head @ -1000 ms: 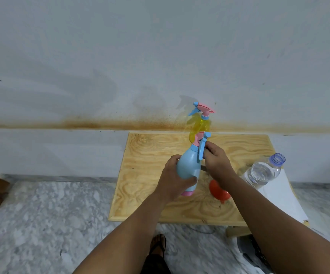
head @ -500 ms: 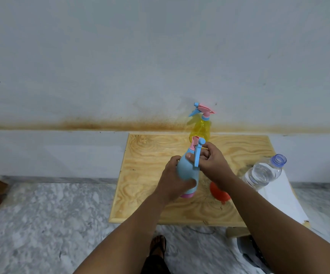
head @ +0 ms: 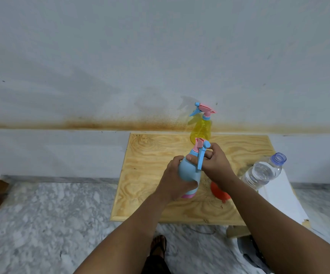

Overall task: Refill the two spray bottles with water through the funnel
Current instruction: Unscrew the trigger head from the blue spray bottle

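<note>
Blue spray bottle [head: 188, 172] upright between both hands, trigger toward camera.

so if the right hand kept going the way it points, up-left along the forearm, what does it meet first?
The blue spray bottle's trigger head, already in the right hand's grip.

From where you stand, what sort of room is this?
Probably a plain room in a home: a marble floor, a stained painted wall, and a low plywood table against it.

No text, label, brand or number can be read anywhere. Neither bottles nor board show any legible print.
</note>
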